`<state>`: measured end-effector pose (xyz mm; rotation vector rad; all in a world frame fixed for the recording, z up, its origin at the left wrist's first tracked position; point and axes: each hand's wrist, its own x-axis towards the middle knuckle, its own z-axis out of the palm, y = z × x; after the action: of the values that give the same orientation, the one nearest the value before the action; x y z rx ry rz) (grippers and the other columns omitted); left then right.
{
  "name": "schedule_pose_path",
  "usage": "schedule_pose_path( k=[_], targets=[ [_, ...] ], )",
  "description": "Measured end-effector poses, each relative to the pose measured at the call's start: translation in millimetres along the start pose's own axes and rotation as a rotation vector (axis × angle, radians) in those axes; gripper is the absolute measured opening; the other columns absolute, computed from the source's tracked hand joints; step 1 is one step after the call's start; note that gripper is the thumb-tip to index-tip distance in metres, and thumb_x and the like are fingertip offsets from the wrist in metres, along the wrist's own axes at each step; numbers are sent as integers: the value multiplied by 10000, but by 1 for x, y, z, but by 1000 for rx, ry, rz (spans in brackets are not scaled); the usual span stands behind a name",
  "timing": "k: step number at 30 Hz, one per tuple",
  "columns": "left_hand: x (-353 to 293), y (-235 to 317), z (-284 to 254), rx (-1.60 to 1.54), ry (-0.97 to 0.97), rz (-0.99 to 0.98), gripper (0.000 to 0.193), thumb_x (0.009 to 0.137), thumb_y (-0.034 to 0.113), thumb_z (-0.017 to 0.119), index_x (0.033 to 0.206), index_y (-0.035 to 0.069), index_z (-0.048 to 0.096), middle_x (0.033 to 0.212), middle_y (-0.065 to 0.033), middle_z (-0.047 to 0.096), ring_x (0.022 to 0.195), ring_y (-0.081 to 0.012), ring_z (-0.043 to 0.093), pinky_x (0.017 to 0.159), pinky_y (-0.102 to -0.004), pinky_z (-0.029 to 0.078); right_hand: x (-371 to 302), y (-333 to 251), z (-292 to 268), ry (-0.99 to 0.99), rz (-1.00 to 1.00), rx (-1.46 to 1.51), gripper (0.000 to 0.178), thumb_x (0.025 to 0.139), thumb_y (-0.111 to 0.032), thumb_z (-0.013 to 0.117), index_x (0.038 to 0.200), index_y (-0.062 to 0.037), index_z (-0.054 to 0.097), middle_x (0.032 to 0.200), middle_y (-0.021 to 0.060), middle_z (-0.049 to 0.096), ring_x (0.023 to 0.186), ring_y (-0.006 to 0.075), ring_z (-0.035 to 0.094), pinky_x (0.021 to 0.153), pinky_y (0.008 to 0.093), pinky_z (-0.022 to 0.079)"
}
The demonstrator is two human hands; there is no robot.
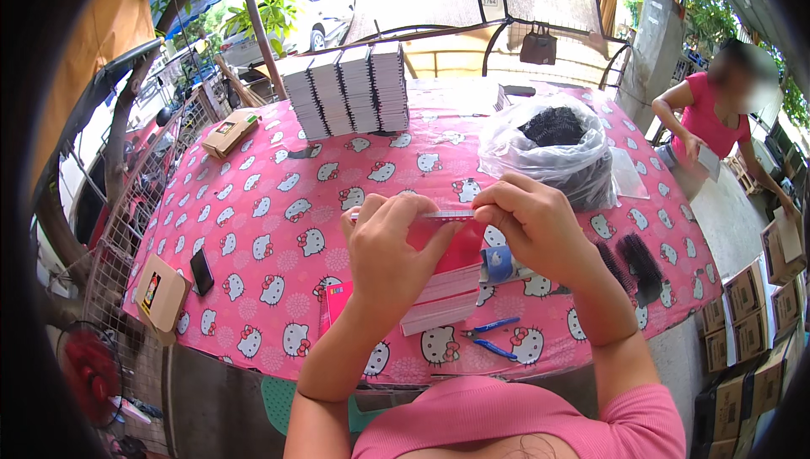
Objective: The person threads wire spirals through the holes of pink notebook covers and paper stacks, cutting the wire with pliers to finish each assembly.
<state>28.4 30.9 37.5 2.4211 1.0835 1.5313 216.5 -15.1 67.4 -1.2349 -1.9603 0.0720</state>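
Note:
My left hand point(388, 240) and my right hand point(531, 218) hold a thin pad of paper point(449, 214) between them, its pale edge turned up toward me. The left fingers wrap its left part; the right thumb and fingers pinch its right end. Below my hands lies a stack of paper pads point(443, 300) with white and pink edges, partly hidden by my left arm. Beside it are a blue printed piece point(499, 263) and blue-handled nippers point(494, 339), jaws apart. Black wire binding coils point(637, 265) lie to the right of my right forearm.
Tall stacks of black-bound notebooks point(346, 92) stand at the back. A clear plastic bag point(548, 155) holds more black coils. Cardboard boxes point(162, 297) and a phone point(202, 272) are at left. A person point(713, 113) in pink stands at right near stacked cartons point(747, 324).

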Motion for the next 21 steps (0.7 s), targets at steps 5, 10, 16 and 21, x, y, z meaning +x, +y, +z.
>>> schedule_pose_path(
  k=[5, 10, 16, 21],
  targets=[
    [0, 4, -4, -7, -9, -3, 237, 678, 226, 810, 808, 104, 654, 760, 0, 654, 757, -193, 564, 765, -357, 378, 2, -4, 2, -31, -3, -4, 180, 859, -218, 650, 918, -59, 590, 862, 95, 600, 763, 332, 612, 626, 418, 476],
    [1, 5, -4, 2, -2, 4, 248, 663, 207, 824, 810, 91, 662, 755, -16, 663, 757, -197, 573, 764, -356, 402, 3, -8, -2, -1, 20, 74, 170, 842, -194, 662, 851, -43, 583, 821, 101, 594, 761, 326, 611, 611, 420, 471],
    [-2, 2, -3, 6, 23, 31, 248, 660, 196, 827, 814, 91, 664, 753, -19, 664, 756, -196, 578, 746, -350, 420, 1, -11, 4, -9, 5, -93, 107, 848, -125, 618, 913, -40, 613, 830, 119, 607, 746, 320, 615, 632, 390, 492],
    [-2, 1, -5, -15, -7, -22, 253, 649, 171, 832, 811, 79, 662, 777, -29, 663, 764, -197, 586, 749, -338, 441, 8, 75, -20, 2, 373, -11, 220, 908, -190, 547, 949, 12, 624, 886, 207, 654, 782, 311, 654, 701, 370, 504]
  ],
)
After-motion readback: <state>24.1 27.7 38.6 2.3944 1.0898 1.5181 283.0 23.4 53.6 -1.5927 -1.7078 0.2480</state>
